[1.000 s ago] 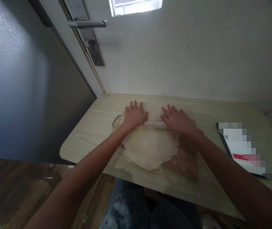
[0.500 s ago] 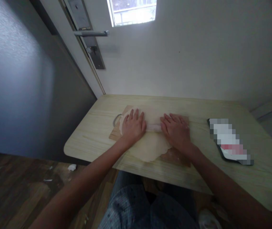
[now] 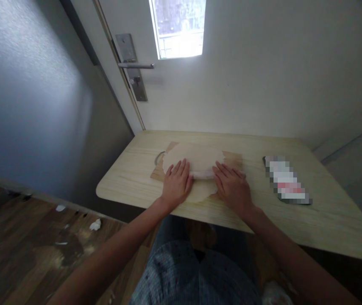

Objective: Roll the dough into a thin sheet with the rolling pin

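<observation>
A thin round sheet of pale dough (image 3: pixel 196 159) lies on a wooden board (image 3: pixel 232 159) with a metal handle loop (image 3: pixel 157 157) at its left end. A pale rolling pin (image 3: pixel 202 173) lies across the dough. My left hand (image 3: pixel 176 183) presses flat on the pin's left end, fingers stretched out. My right hand (image 3: pixel 232 186) presses flat on the pin's right end, fingers also extended. Most of the pin is hidden under my palms.
The board sits on a light wooden table (image 3: pixel 311 216) against a white wall. A flat dark-edged pack (image 3: pixel 285 184) lies to the right. A door with a metal lever handle (image 3: pixel 135 66) stands at the back left. Scraps litter the dark wood floor (image 3: pixel 41 237).
Both hands have rolled the pin back toward me over the dough, leaving more dough showing beyond it. The view has tilted upward.
</observation>
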Motion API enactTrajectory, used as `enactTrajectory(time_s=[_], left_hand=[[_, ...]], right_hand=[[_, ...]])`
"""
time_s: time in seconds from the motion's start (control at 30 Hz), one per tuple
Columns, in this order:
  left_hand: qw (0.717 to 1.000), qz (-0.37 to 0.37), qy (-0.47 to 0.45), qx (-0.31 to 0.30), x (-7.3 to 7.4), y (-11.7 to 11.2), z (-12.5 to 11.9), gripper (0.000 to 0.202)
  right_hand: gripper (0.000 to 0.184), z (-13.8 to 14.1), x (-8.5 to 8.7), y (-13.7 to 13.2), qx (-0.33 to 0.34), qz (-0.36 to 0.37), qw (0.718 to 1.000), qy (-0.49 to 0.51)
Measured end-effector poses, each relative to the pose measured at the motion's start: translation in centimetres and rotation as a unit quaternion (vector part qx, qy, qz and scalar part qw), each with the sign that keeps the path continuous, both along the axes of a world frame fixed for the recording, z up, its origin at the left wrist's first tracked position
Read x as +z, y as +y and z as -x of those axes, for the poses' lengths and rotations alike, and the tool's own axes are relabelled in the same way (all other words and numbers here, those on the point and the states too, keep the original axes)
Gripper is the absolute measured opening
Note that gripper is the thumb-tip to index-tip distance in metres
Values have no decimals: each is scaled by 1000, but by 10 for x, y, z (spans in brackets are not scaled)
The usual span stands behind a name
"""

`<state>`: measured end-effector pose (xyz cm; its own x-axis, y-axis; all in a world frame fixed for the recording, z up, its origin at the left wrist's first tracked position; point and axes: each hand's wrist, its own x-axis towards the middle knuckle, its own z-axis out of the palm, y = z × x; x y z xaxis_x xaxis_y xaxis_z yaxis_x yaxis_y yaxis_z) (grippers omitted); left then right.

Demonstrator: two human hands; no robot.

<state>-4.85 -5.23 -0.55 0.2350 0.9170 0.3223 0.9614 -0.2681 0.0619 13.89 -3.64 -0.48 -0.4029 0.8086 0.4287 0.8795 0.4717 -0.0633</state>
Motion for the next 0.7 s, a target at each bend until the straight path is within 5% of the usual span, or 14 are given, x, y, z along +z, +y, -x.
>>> enactTrajectory(time_s=[0.13, 0.27, 0.5, 0.7], left_hand=[[998, 54, 2, -32, 14, 1, 4, 43], [993, 118, 8, -25, 25, 21, 8, 42], [981, 180, 67, 5, 22, 74, 12, 54], [972, 220, 44, 65, 19, 85, 11, 60]], right_hand=[[38, -12, 8, 4, 17, 30, 999, -2], [43, -18, 11, 28, -42, 82, 996, 6], [48, -11, 8, 68, -88, 114, 987, -65], [51, -10, 12, 77, -73, 159, 977, -122]])
